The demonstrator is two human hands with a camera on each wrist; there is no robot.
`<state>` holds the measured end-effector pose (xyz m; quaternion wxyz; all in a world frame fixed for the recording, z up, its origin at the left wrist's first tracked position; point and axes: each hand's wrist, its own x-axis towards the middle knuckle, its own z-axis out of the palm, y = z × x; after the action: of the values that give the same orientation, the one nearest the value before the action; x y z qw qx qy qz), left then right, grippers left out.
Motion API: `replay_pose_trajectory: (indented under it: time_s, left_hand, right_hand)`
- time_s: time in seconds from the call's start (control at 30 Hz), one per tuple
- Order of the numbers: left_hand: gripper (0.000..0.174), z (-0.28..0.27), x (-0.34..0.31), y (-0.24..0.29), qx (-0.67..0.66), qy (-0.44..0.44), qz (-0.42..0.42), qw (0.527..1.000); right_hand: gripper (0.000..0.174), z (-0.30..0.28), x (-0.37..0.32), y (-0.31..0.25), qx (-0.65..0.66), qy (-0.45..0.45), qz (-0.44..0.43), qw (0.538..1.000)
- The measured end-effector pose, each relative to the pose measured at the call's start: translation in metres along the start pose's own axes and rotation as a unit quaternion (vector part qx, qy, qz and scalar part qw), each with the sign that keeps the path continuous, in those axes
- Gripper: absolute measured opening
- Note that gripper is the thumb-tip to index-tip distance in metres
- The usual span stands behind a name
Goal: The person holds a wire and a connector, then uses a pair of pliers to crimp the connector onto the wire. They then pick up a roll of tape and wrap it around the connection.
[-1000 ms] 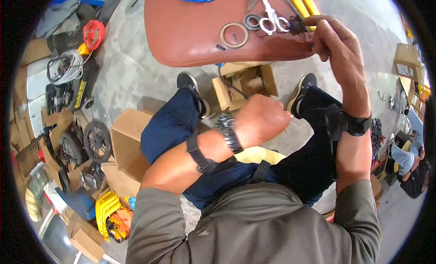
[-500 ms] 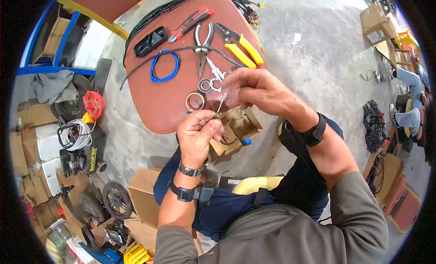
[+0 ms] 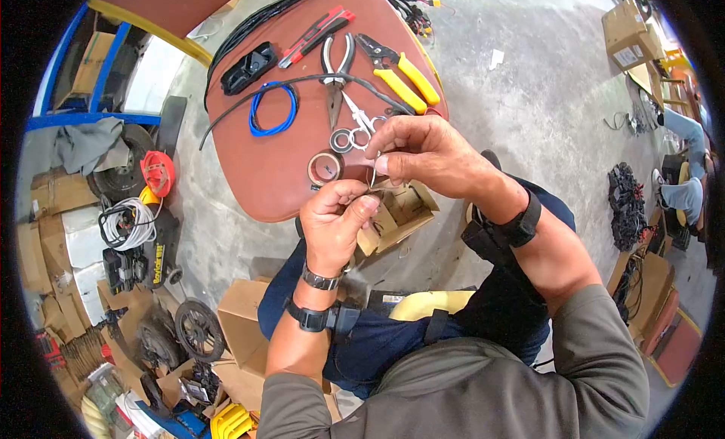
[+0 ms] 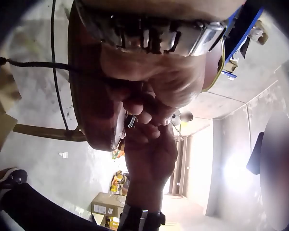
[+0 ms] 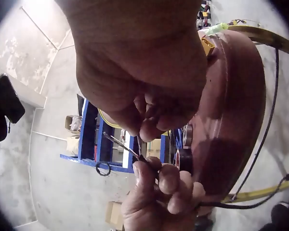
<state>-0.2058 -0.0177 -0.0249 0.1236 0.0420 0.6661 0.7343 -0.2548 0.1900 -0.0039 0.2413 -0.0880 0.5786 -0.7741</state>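
Both hands meet over the near edge of the red-brown padded seat (image 3: 257, 175). My left hand (image 3: 330, 221) pinches the end of a dark cable (image 5: 241, 207) between thumb and forefinger. Thin bare wires (image 5: 119, 146) fan out of that end in the right wrist view. Thumb and fingertips of my right hand (image 3: 430, 156) pinch one of the wires just above the left fingertips. Just past the right hand lie white scissors (image 3: 359, 114) and yellow-handled wire strippers (image 3: 411, 84). A tape roll (image 3: 313, 172) sits left of the hands.
Needle-nose pliers (image 3: 335, 103), a red utility knife (image 3: 317, 35), a blue wire coil (image 3: 254, 116) and a black case (image 3: 249, 67) lie farther back on the seat. Below the hands stands an open cardboard box (image 3: 411, 224). Wheels (image 3: 199, 330) and boxes crowd the left floor.
My right hand has left the yellow-handled strippers at the seat and come to the wires. The left hand has risen from above the lap. Lately the right fingertips have lowered onto a wire.
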Motion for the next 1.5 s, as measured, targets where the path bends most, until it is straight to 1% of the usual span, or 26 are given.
replay_pose_trajectory:
  time_s: [0.17, 0.27, 0.37, 0.47, 0.53, 0.67, 0.97, 1.03, 1.13, 1.23, 1.37, 1.5]
  left_hand:
    - [0.015, 0.0021, -0.0010, 0.0012, 0.041, 0.018, 0.002, 0.999]
    - [0.013, 0.0026, -0.0003, 0.0035, 0.055, 0.031, 0.022, 0.998]
    - [0.011, 0.0024, 0.0010, 0.0064, 0.086, 0.028, 0.027, 0.996]
    - [0.010, 0.0017, 0.0026, 0.0014, 0.115, 0.012, 0.079, 0.990]
    - [0.010, 0.0009, 0.0024, -0.0009, 0.115, 0.012, 0.068, 0.991]
    - [0.009, 0.0004, 0.0016, -0.0013, 0.113, 0.017, 0.049, 0.992]
    - [0.011, 0.0017, 0.0032, 0.0020, 0.041, 0.027, 0.024, 0.999]
    - [0.012, 0.0014, 0.0036, 0.0019, 0.046, 0.023, 0.023, 0.998]
    - [0.012, 0.0024, 0.0034, 0.0001, 0.046, 0.022, 0.022, 0.998]
    - [0.013, 0.0029, 0.0032, -0.0008, 0.054, 0.025, 0.021, 0.998]
    - [0.012, 0.0020, 0.0031, -0.0024, 0.069, 0.018, 0.024, 0.997]
    - [0.013, 0.0018, 0.0019, -0.0034, -0.008, 0.007, -0.010, 1.000]
  right_hand:
    - [0.017, 0.0006, 0.0000, -0.0038, 0.015, 0.003, 0.005, 1.000]
    - [0.019, -0.0011, 0.0009, -0.0027, 0.019, 0.007, 0.003, 1.000]
    - [0.020, -0.0009, 0.0013, -0.0010, 0.018, 0.005, 0.000, 1.000]
    - [0.021, 0.0008, 0.0019, 0.0021, 0.023, 0.001, -0.004, 1.000]
    - [0.022, 0.0007, 0.0034, 0.0045, 0.021, 0.001, -0.011, 1.000]
    - [0.023, 0.0013, 0.0022, -0.0019, 0.029, 0.005, 0.009, 1.000]
    - [0.026, -0.0018, 0.0017, -0.0021, 0.033, 0.002, 0.014, 0.999]
    - [0.027, -0.0018, 0.0028, 0.0008, 0.038, -0.001, 0.013, 0.999]
    - [0.029, -0.0013, 0.0029, 0.0018, -0.029, 0.003, -0.001, 1.000]
    - [0.031, -0.0018, 0.0034, 0.0041, -0.001, 0.010, 0.000, 1.000]
    - [0.032, -0.0008, 0.0016, 0.0022, -0.007, 0.019, -0.003, 1.000]
    - [0.032, -0.0005, 0.0024, 0.0035, -0.010, 0.024, -0.003, 1.000]
